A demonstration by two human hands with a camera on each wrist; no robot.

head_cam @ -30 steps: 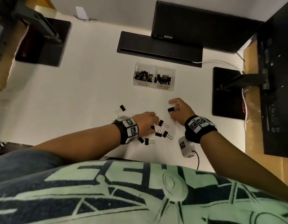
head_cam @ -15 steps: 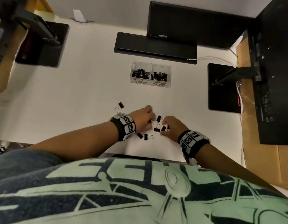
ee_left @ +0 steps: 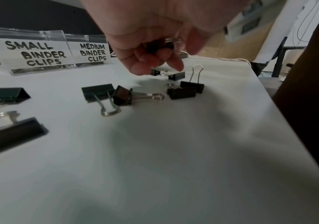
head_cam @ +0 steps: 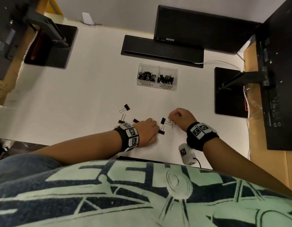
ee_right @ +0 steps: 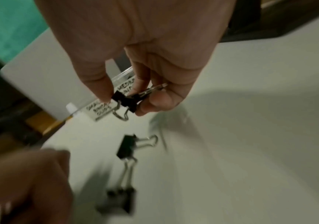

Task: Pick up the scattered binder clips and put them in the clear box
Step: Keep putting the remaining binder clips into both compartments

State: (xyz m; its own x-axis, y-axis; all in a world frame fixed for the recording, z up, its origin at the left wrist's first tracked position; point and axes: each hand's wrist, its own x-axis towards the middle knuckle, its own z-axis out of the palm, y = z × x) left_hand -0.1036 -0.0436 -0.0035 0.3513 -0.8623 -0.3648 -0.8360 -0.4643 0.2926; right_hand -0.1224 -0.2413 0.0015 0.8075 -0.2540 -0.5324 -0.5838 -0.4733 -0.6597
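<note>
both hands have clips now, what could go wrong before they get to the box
1. The right hand pinches more than one clip by the fingertips; one could slip out on the way.
2. The box has a small and a medium compartment, so a clip may land in the wrong one.
3. The left hand holds a clip while reaching for more, and may drop it.

A white desk (head_cam: 76, 99) carries loose black binder clips: two (head_cam: 162, 126) between the left fingers (head_cam: 154, 124) and the right fingers (head_cam: 172, 116), three more (head_cam: 125, 107) left of the left fingers. Well beyond both sets of fingers stands a clear box (head_cam: 157, 77), then a black keyboard (head_cam: 161, 49) and monitor bases (head_cam: 228, 92).
</note>
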